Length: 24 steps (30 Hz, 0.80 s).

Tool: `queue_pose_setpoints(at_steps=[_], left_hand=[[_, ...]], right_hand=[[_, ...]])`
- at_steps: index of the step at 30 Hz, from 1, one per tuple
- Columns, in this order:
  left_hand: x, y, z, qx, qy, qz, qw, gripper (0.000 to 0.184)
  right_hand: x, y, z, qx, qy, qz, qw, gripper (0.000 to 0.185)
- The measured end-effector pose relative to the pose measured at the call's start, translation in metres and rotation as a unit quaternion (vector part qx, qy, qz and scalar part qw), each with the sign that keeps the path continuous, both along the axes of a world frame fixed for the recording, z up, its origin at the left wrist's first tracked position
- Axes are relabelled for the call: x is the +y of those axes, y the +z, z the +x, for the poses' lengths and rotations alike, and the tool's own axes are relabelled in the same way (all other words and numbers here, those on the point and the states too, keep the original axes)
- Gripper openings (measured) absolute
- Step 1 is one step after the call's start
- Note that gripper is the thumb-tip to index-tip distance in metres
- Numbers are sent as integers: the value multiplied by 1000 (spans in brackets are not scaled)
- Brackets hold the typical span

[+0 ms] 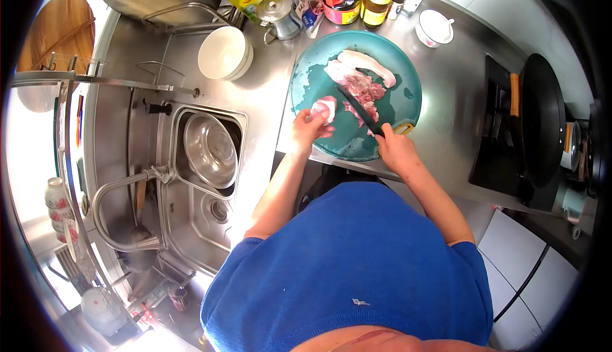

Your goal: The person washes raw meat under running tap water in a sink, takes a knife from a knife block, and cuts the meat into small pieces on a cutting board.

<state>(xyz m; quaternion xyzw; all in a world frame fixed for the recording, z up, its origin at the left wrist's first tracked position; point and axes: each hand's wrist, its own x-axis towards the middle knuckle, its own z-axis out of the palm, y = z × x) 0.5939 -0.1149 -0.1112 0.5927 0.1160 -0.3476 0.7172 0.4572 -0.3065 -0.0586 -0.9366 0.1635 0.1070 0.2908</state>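
Note:
A round green cutting board [306,65] lies on the steel counter in front of me. Pieces of raw meat [364,89] are spread over its middle, with a pale, fatty strip [376,64] at the far side. My left hand [308,129] is closed on a piece of raw meat [325,108] at the board's left edge. In my right hand [396,151] is a dark-bladed knife [363,108]. Its blade slants up and left across the board, beside or against the meat pile; contact is hard to tell. My right fingers hide the handle.
To the left, a sink [191,224] holds a metal bowl [210,148]. White bowls [224,54] stand behind it. Seasoning bottles [377,1] and a metal pot [280,17] line the back. A small white bowl [435,28] sits right of the board, and a wok [542,122] is on the stove.

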Motion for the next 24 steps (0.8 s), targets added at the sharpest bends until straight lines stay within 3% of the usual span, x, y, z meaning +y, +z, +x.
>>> queue_pose_setpoints(at_steps=[1,4,6,8,10,12,18,20,24], left_hand=[[1,0,-4,-25,-15,42,999,59],[14,2,-9,-102,-91,118,983,62],[22,-6,-15,-94,-71,128,985,56],[31,-32,-19,-300,-77,247,918,48],[21,-22,-22,-345,-35,248,905,42],[12,-18,-20,-509,-24,234,828,43],[6,-39,-19,-524,-46,253,812,36],[7,-38,-17,-600,-41,255,757,31],[7,-38,-13,-582,-52,228,779,29]], right_hand=[[2,1,0,0,4,0,1000,18],[11,2,-2,-11,34,-27,999,17],[19,-5,-4,-90,82,-32,992,16],[25,-1,1,-61,102,-33,992,16],[28,0,5,-33,123,-36,991,16],[28,1,10,25,147,-47,988,13],[25,0,17,104,170,-54,978,16],[29,5,30,105,170,-50,979,13],[48,-15,87,61,138,9,988,18]])
